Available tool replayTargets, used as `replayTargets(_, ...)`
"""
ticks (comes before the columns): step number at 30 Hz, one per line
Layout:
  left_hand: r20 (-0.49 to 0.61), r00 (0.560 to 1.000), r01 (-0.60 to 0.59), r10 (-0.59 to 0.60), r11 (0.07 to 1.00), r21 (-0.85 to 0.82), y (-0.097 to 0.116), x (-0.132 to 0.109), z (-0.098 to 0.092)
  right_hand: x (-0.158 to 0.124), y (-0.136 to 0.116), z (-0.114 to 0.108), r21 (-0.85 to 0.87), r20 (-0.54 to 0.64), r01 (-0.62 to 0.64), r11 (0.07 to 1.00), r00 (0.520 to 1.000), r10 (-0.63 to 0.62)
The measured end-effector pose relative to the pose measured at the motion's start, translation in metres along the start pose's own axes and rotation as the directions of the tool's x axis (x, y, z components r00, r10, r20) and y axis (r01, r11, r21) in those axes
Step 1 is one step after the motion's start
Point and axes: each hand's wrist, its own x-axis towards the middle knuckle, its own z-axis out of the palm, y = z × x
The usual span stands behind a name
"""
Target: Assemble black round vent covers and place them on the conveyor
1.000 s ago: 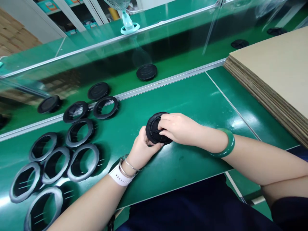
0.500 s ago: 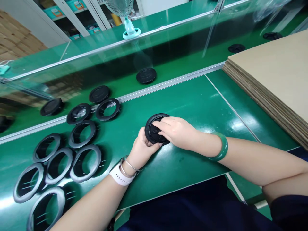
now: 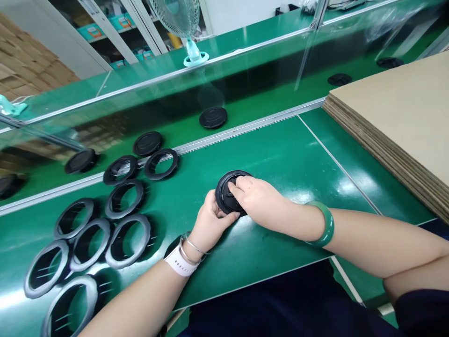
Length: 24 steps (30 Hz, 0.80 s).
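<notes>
My left hand curls around the lower rim of a round black plastic disc, and my right hand closes over its ridged face, so both grip it. The disc is circular, with no long axis, and its face tilts up toward me above the middle of the glossy green bench top. To my left lie open black rings with smooth, grey-sheened rims. Beyond an aluminium rail sit solid black discs. To my right is a stack of corrugated cardboard sheets. Farthest away stands a fan on a pale teal base.
</notes>
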Motion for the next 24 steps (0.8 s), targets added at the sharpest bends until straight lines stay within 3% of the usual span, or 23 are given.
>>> replayTargets(4,0.015,1.000,0.010,-0.010,1.000,0.000,0.001,0.000,0.000,0.002,0.003,0.001,0.008,-0.022,0.015,1.000,1.000,-0.015)
replayTargets(8,-0.019,1.000,-0.007,0.006,0.997,-0.072,0.002,0.001,0.000,0.003,0.011,0.001,0.134,-0.255,0.088,0.987,0.966,-0.052)
replayTargets(11,-0.057,0.998,-0.017,0.011,0.992,-0.122,0.001,0.002,-0.001,0.004,0.019,0.002,0.340,-0.445,0.015,0.940,0.883,0.146)
replayTargets(12,-0.062,0.998,-0.019,0.011,0.991,-0.132,0.000,0.002,-0.001,0.005,0.022,0.004,0.423,-0.439,-0.046,0.905,0.863,0.249)
replayTargets(14,-0.058,0.998,-0.019,0.011,0.990,-0.138,0.000,0.002,-0.002,0.007,0.028,0.009,0.586,-0.296,-0.175,0.791,0.862,0.411)
replayTargets(17,-0.040,0.999,-0.022,0.020,0.998,-0.056,0.000,0.001,-0.005,0.011,0.033,0.020,0.733,-0.074,-0.268,0.626,0.882,0.465)
replayTargets(21,-0.049,0.995,-0.071,0.083,0.975,0.212,0.000,-0.002,-0.011,0.015,0.033,0.028,0.800,-0.068,-0.231,0.554,0.882,0.467)
replayTargets(24,-0.038,0.994,-0.091,0.103,0.964,0.251,-0.002,-0.003,-0.013,0.015,0.031,0.028,0.823,-0.052,-0.237,0.516,0.873,0.484)
